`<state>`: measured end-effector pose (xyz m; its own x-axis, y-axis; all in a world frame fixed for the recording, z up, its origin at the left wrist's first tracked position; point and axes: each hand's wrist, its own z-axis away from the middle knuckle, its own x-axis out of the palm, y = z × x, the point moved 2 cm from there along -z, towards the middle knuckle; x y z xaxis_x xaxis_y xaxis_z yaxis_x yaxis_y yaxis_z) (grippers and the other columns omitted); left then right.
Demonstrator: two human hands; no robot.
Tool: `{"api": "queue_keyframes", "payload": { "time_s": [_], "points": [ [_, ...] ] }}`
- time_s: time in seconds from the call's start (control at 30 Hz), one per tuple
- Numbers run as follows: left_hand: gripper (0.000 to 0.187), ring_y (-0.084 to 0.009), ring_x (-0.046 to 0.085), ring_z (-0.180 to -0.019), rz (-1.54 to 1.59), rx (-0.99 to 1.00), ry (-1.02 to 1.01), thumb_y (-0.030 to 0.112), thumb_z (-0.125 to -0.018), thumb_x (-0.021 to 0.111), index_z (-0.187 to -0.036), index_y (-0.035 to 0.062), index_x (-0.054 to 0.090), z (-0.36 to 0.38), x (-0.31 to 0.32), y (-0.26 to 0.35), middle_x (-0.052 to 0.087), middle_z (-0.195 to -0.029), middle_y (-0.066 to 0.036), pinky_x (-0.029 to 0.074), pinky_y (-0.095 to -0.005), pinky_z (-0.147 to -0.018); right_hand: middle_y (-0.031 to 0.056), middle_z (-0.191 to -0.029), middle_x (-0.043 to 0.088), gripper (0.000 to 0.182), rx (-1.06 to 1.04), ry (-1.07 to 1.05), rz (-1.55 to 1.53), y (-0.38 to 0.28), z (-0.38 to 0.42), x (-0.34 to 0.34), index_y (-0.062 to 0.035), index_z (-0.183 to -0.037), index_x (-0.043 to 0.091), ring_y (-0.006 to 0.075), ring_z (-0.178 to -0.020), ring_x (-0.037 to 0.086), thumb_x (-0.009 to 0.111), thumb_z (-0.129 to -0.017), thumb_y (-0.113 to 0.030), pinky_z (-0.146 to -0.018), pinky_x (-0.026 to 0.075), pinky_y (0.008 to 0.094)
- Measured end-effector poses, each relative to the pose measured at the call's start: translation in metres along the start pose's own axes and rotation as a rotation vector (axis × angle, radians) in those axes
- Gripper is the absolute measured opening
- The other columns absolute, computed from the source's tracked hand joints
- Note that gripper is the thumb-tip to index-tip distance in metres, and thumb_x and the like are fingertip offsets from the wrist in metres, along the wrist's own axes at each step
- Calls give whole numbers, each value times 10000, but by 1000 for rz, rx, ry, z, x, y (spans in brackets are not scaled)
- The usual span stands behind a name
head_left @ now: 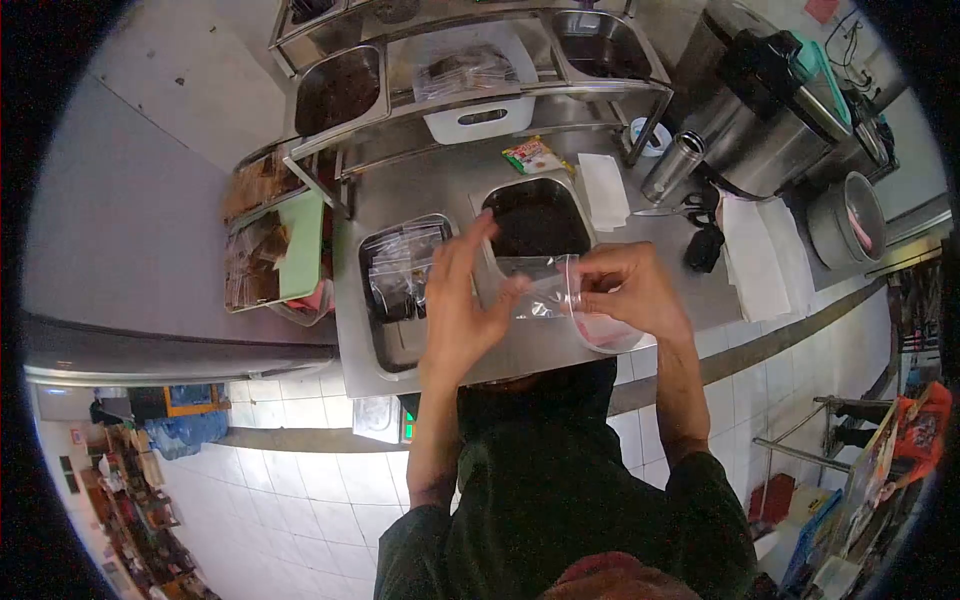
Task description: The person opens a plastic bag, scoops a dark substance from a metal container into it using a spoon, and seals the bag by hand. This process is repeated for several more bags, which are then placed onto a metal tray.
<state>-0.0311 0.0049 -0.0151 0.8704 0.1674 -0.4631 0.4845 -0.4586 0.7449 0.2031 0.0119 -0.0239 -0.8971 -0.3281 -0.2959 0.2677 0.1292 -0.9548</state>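
Observation:
A small clear plastic zip bag [540, 305] hangs between my hands, in front of the steel tray of dark contents [552, 187]. My right hand [632, 288] pinches the bag's right edge between thumb and fingers. My left hand [462, 300] is open and slightly blurred, its fingers stretched up beside the tray and its thumb close to the bag's left side. Left of it, another steel tray [398, 372] holds several filled clear bags [405, 262]. Under my right hand sits a round tub [612, 346] with something pinkish inside, partly covered.
Behind the trays is a coloured packet [535, 155] beside white paper [601, 190]. A steel flask [675, 168], scissors [680, 208] and large steel pots [765, 125] stand at right. A raised steel shelf [475, 97] carries a white basket [482, 124]. A green tray [302, 245] lies at left.

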Motion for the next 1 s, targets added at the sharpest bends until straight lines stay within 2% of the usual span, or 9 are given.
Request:
{"api": "queue_keyframes", "payload": {
  "time_s": [0.1, 0.2, 0.33, 0.43, 0.53, 0.63, 0.73, 0.83, 1.0],
  "points": [
    [730, -360, 431, -1382, -136, 154, -225, 216, -697, 857, -1354, 51, 584, -2, -1, 20, 539, -1413, -152, 341, -510, -1130, 117, -921, 745, 368, -40, 17, 65, -8, 0, 2, -27, -1051, 769, 184, -786, 716, 841, -690, -39, -698, 563, 304],
    [742, -349, 392, -1409, -174, 221, -359, 235, -664, 863, -1329, 47, 594, 4, 15, 20, 486, -1464, -131, 312, -518, -1145, 137, -921, 739, 360, -118, -9, 198, -16, -2, 6, -25, -1034, 766, 257, -801, 724, 836, -683, -68, -715, 573, 338],
    [665, -355, 476, -1333, -122, 215, -323, 218, -650, 856, -1255, 50, 636, 10, 18, 15, 581, -1340, -124, 346, -510, -1112, 150, -919, 731, 300, -211, -23, 357, -22, 1, 10, -21, -998, 760, 334, -812, 711, 819, -727, -133, -742, 574, 385],
    [626, -349, 534, -1267, -127, 183, -262, 208, -641, 863, -1214, 55, 662, 16, 11, 10, 626, -1268, -122, 383, -489, -1082, 153, -910, 724, 274, -243, 45, 205, -25, 2, 7, -37, -999, 756, 358, -814, 702, 812, -774, -183, -764, 561, 423],
    [615, -353, 584, -1193, -102, 66, -146, 181, -640, 873, -1210, 58, 677, 28, -8, -8, 651, -1224, -131, 426, -464, -1050, 167, -941, 719, 248, -384, 456, 753, -17, -4, -15, -49, -982, 745, 369, -820, 695, 800, -814, -223, -775, 553, 456],
    [637, -358, 614, -1154, -112, -15, -50, 176, -637, 896, -1224, 47, 684, 36, -25, -22, 671, -1194, -141, 462, -447, -1027, 180, -932, 703, 212, 2, 249, 958, 12, -4, -23, -29, -960, 731, 401, -851, 679, 793, -815, -170, -790, 530, 457],
    [657, -354, 619, -1163, -129, -101, 3, 175, -635, 910, -1238, 38, 689, 42, -35, -30, 680, -1205, -152, 484, -446, -1014, 190, -939, 691, 195, 45, 104, 946, 17, -2, -19, -28, -967, 725, 410, -859, 674, 757, -844, -176, -780, 521, 487],
    [640, -346, 618, -1181, -140, -129, 21, 170, -636, 915, -1221, 29, 699, 41, -41, -31, 694, -1202, -165, 493, -442, -1009, 183, -948, 690, 153, -53, 107, 878, 18, -9, -22, -27, -973, 719, 412, -862, 672, 712, -831, -85, -788, 523, 489],
    [622, -340, 627, -1169, -118, -117, 22, 156, -640, 912, -1211, 26, 702, 44, -39, -35, 710, -1193, -161, 494, -440, -1010, 181, -944, 684, 210, -140, 111, 932, 11, -26, -31, -27, -968, 716, 411, -869, 669, 634, -781, 21, -785, 522, 482]
  ]
}}
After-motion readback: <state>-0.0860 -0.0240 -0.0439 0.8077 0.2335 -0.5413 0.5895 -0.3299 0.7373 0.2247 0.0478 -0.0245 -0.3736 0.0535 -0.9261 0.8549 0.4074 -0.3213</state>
